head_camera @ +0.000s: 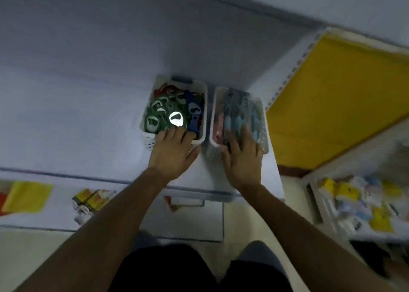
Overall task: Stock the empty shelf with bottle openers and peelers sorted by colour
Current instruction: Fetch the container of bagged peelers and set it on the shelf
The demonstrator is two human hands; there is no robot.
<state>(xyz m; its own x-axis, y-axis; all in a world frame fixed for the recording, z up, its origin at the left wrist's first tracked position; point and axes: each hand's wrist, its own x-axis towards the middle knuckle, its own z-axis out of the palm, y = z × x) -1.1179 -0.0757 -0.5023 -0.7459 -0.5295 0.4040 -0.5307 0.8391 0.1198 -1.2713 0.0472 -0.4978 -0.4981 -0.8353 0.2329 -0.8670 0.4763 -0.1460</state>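
while left hand [174, 153] drapes over opener basket [205, 105] rim, grip unclear, right hand [242, 159] flat on packs [238, 112] in peeler basket [213, 114].

1 view only: head-worn wide-angle camera, facing forward and steeply down. Close range: both forearms enter from bottom edge, left hand [174, 152] and right hand [242, 159] near mid-frame. Left white perforated plastic basket [148, 142] and right white perforated plastic basket [212, 155] sit centre on pale grey shelf board [77, 114]. Frame tilted: yellow flat panel [343, 105] slants at right. Periphery blurred.
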